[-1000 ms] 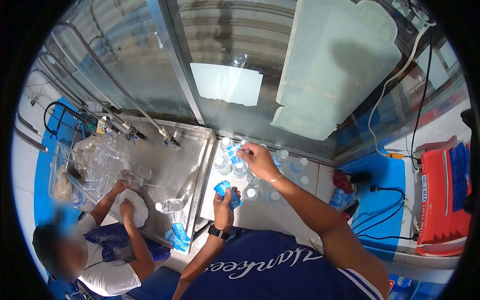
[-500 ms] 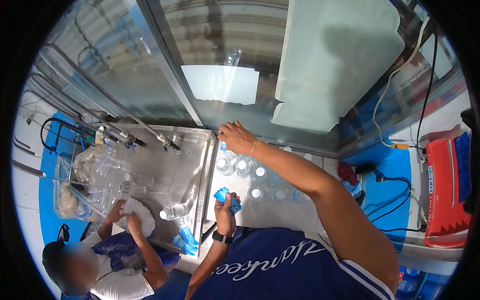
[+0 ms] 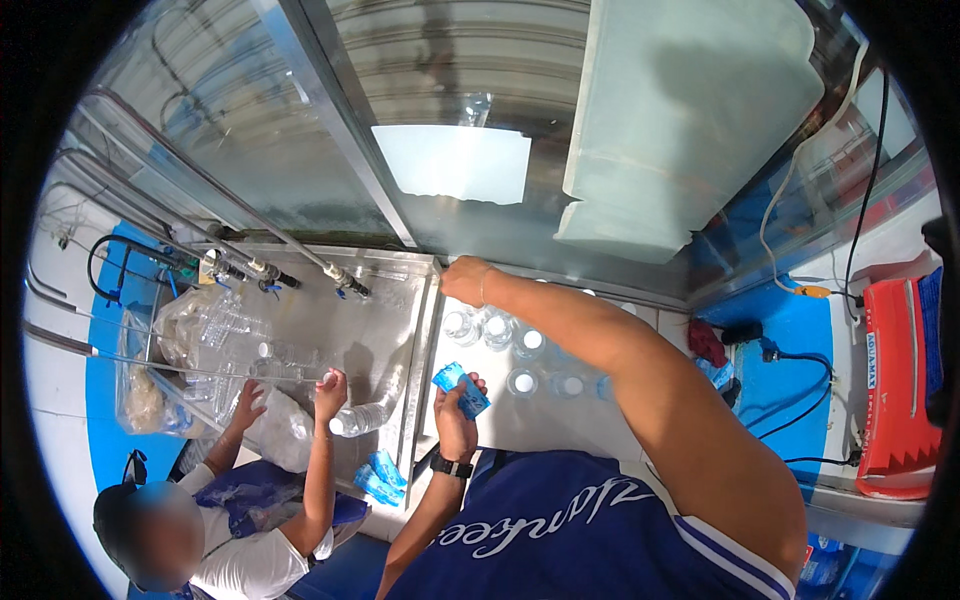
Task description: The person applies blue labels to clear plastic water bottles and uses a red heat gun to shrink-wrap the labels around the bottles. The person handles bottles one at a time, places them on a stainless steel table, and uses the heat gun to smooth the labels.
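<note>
Labels [image 3: 453, 376], clamped in the fingers of the left hand [image 3: 457, 425], are best drawn singly; whether the right hand [image 3: 466, 280], at its twelve o'clock, has closed fingers cannot be told.

A stainless-steel sink [image 3: 385, 330] lies on the left, and long grey metal pipes [image 3: 225, 187] ending in black-tipped taps [image 3: 350, 283] slant over it. Behind stands a glass front divided by a silver metal post [image 3: 345, 125]; a plain white rectangular sheet [image 3: 455, 163] and a large pale-green panel with a ragged lower edge [image 3: 650, 130] cover parts of it. To the right, a thin white cable [image 3: 770, 215] runs down to an orange connector [image 3: 812, 291] near a red plastic object [image 3: 890, 440], with a dark-red crumpled cloth [image 3: 708, 342] farther left.
</note>
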The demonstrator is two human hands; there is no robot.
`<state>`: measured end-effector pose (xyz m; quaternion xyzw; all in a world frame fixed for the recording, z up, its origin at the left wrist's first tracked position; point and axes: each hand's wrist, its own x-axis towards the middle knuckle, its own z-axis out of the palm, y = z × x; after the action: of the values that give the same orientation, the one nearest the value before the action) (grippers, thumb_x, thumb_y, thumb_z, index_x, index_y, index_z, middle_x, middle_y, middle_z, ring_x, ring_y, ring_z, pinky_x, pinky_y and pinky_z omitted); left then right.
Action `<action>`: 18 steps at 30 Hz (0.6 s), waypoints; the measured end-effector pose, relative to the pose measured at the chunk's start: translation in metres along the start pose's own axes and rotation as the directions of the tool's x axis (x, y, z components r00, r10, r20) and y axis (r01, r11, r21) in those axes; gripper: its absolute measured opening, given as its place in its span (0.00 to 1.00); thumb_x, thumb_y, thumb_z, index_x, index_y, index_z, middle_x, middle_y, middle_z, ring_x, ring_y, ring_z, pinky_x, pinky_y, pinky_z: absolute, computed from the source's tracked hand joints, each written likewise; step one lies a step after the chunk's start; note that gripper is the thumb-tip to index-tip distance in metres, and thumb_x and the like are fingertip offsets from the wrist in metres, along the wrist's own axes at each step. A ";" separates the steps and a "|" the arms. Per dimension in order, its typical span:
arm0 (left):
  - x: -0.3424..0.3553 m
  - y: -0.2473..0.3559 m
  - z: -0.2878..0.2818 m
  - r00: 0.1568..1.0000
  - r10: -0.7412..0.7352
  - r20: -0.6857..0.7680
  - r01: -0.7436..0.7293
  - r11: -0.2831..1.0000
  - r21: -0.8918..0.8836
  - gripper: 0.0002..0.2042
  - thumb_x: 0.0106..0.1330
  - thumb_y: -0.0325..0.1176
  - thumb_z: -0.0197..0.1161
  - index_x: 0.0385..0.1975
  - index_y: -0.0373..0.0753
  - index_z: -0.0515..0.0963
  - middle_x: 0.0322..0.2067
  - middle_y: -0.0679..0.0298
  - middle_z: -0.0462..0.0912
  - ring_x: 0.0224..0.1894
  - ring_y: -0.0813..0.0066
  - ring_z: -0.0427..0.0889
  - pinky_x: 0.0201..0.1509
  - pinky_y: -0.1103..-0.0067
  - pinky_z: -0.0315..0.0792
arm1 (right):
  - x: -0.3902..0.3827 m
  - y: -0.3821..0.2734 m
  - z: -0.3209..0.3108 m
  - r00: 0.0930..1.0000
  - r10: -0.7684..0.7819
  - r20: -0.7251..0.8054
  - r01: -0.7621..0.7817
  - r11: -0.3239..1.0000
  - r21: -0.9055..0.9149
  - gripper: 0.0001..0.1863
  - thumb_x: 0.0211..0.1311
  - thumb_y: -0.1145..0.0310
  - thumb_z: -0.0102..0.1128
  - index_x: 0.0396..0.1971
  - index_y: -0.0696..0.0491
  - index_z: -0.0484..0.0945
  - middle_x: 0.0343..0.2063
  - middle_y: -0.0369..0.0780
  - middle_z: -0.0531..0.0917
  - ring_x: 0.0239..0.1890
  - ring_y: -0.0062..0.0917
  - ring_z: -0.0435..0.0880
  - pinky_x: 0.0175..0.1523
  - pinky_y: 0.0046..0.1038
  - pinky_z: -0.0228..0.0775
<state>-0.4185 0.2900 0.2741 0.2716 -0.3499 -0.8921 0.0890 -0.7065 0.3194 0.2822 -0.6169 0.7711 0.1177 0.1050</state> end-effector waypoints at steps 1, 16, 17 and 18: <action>0.000 0.000 0.000 1.000 0.000 0.001 0.000 1.000 0.002 0.12 0.73 0.26 0.56 0.54 0.34 0.74 0.43 0.54 0.84 0.43 0.64 0.86 0.52 0.69 0.81 | 0.000 0.001 0.003 0.998 0.013 -0.056 -0.013 1.000 0.014 0.08 0.50 0.74 0.67 0.33 0.53 0.89 0.41 0.44 0.88 0.46 0.39 0.89 0.49 0.41 0.80; -0.003 0.003 0.012 0.995 0.085 0.061 -0.091 0.991 0.101 0.10 0.73 0.26 0.66 0.50 0.34 0.77 0.43 0.59 0.87 0.42 0.72 0.87 0.48 0.74 0.81 | -0.080 -0.025 -0.040 0.841 0.311 -0.442 -0.149 0.920 0.363 0.25 0.56 0.59 0.74 0.54 0.49 0.83 0.47 0.42 0.84 0.55 0.38 0.81 0.58 0.43 0.72; -0.002 0.005 0.013 0.994 0.091 0.061 -0.098 0.989 0.111 0.10 0.73 0.26 0.66 0.50 0.35 0.77 0.42 0.60 0.87 0.41 0.72 0.87 0.48 0.74 0.81 | -0.095 -0.036 -0.043 0.736 0.405 -0.542 -0.123 0.868 0.481 0.26 0.56 0.58 0.75 0.54 0.49 0.83 0.47 0.43 0.84 0.54 0.39 0.82 0.57 0.42 0.73; -0.002 0.007 0.014 0.991 0.108 0.077 -0.116 0.987 0.111 0.10 0.73 0.25 0.66 0.50 0.35 0.77 0.41 0.61 0.87 0.41 0.73 0.87 0.47 0.75 0.81 | -0.111 -0.051 -0.043 0.721 0.478 -0.501 -0.123 0.800 0.587 0.23 0.58 0.57 0.74 0.51 0.51 0.84 0.45 0.44 0.84 0.51 0.42 0.83 0.56 0.43 0.74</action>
<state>-0.4246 0.2933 0.2878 0.2245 -0.4185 -0.8730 0.1105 -0.6330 0.3979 0.3548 -0.4288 0.8558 -0.2886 -0.0185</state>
